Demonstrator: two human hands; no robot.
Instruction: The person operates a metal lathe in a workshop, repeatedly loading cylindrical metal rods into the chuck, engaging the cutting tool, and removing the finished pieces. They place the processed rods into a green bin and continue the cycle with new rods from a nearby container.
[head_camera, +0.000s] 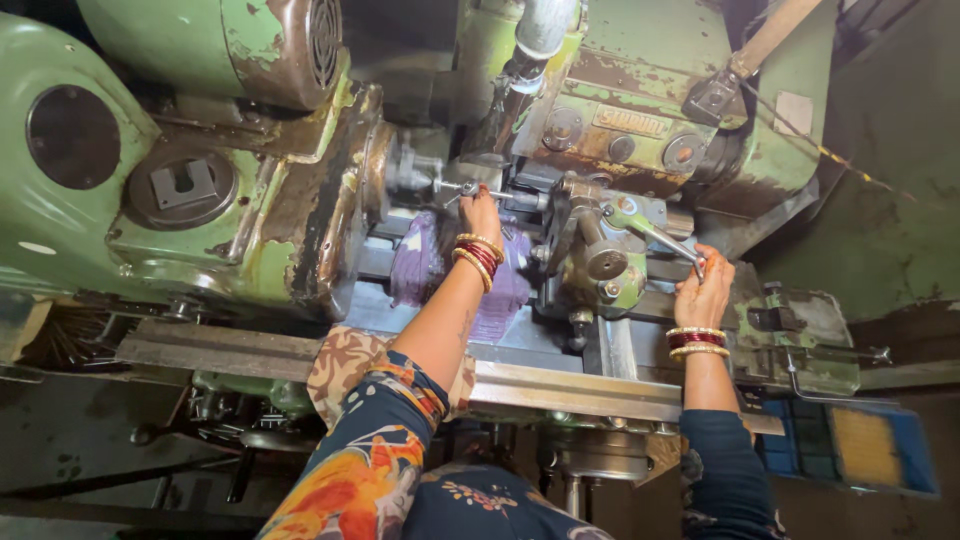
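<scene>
1. Foreground: the person's two forearms, in patterned dark sleeves, reach up across the grey steel bed rail (560, 390) of an old green machine.
2. Right hand (706, 290): bangles at the wrist; fingers curled shut around the end of a metal lever handle (655, 236), which slopes up and left to the green tool block (600, 262).
3. Left hand (482, 212): bangles at the wrist; fingertips pinched on a small metal workpiece (468, 188) at the spindle nose. How much of the part the fingers enclose cannot be told.
4. Purple cloth (425, 262): lies on the bed directly under the left wrist.
5. Headstock (200, 200): chipped green casting left of the workpiece, just beside it.
6. Background: green motor housing (270, 45) at top left; rusted upper casting (640, 110) behind the tool block.
</scene>
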